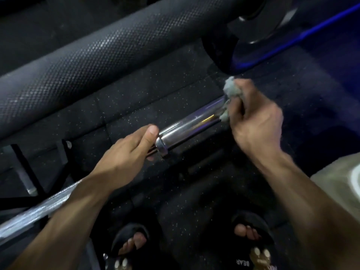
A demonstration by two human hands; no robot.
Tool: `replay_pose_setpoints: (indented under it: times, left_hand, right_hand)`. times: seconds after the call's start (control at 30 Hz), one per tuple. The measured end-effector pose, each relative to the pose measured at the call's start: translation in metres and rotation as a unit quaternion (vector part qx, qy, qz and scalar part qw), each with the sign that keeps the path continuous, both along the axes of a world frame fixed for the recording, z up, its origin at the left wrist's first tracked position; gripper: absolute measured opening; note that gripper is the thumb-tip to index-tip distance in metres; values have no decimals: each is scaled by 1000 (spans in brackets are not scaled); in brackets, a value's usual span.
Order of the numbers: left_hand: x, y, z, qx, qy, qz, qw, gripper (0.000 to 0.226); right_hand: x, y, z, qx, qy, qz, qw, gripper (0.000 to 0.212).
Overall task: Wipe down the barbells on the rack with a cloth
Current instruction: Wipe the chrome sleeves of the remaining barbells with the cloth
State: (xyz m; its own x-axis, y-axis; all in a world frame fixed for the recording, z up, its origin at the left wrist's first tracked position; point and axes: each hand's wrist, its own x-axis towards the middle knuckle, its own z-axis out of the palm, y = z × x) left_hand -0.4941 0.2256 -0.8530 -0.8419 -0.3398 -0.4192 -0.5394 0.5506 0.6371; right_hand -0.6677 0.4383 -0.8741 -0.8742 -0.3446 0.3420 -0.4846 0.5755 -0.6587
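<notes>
A chrome barbell (187,125) runs from lower left to upper right across the middle of the view, its shiny sleeve showing between my two hands. My left hand (128,151) grips the bar just behind the sleeve's collar, thumb on top. My right hand (253,117) holds a crumpled grey cloth (228,88) wrapped round the far end of the sleeve. The bar's knurled shaft (37,213) continues under my left forearm to the lower left.
A thick black textured padded roll (101,53) lies diagonally above the barbell. A dark weight plate (259,22) and a blue line sit at the upper right. Speckled black rubber flooring (155,90) is below, with my sandalled feet (249,236) at the bottom and black rack bars at the left.
</notes>
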Motion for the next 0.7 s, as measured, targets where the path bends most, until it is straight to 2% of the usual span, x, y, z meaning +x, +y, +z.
replay_pose_setpoints:
  times: [0.07, 0.13, 0.23, 0.27, 0.33, 0.37, 0.43, 0.53, 0.6, 0.7]
  left_hand:
    - [-6, 1, 0, 23, 9, 25, 999, 51]
    - [-6, -2, -3, 30, 1, 46, 998, 61]
    - [-5, -2, -3, -17, -1, 58, 998, 74]
    - [-6, -1, -3, -27, -6, 63, 998, 76]
    - [-7, 0, -2, -29, -18, 67, 997, 80]
    - [-7, 0, -2, -30, -20, 68, 997, 82]
    - [-11, -2, -5, -38, -28, 66, 997, 89]
    - [-14, -9, -10, -38, -60, 67, 995, 102]
    - [-14, -13, -12, -12, -63, 75, 995, 102]
    - [-4, -13, -7, 66, 22, 56, 996, 72]
  right_hand:
    - [23, -14, -5, -5, 47, 38, 998, 34]
    - [59, -35, -18, 17, 86, 119, 989, 44]
    - [83, -41, -22, 80, 74, 253, 961, 51]
    - [73, -34, -20, 76, 40, 247, 965, 52]
    - [41, -15, -15, 62, -24, 140, 988, 50]
    - [24, -5, -13, 44, -33, 92, 994, 45]
    - [12, 2, -11, -8, -36, 58, 998, 36]
    - [49, -28, -15, -18, 12, 97, 995, 39]
    - [82, -47, -21, -9, 50, 149, 988, 42]
    - [87, -43, -20, 29, 67, 202, 977, 42]
